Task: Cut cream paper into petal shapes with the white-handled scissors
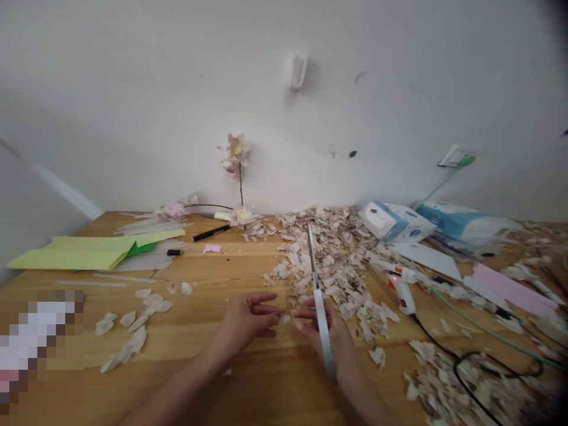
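In the head view, the left hand (pixel 255 316) seems to pinch a small pale petal (pixel 284 319) over the table (pixel 186 361); the right hand (pixel 329 331), grasping apparent scissors (pixel 322 325), has fingertips (pixel 298 313) just beside it. Petal handling appears underway; the next move calls for delicacy.
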A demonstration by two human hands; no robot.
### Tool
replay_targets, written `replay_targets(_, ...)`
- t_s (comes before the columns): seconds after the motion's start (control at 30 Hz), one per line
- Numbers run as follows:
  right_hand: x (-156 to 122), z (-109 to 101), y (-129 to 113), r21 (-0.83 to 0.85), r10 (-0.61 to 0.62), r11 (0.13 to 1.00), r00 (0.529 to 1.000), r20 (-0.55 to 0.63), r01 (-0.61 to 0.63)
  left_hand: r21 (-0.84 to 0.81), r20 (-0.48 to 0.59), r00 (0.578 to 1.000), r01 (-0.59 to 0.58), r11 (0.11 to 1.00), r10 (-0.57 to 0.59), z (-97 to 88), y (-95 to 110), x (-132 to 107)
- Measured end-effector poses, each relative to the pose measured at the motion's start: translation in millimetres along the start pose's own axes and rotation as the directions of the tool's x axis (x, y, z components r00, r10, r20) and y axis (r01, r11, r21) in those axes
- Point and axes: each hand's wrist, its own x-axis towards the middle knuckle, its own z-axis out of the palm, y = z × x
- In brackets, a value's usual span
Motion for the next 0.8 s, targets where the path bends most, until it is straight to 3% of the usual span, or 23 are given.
replay_targets(0.37,0,2,8,-0.007,0.004,1.000,1.000,0.031,-0.004,-0.001,0.025,1.000,0.004,1.000,-0.004,1.1,0,-2)
replay_targets(0.8,-3,2,-4,-0.062,0.043,0.997,0.999,0.026,-0.041,0.002,0.012,1.000,-0.001,1.000,0.001,-1.8,2,0)
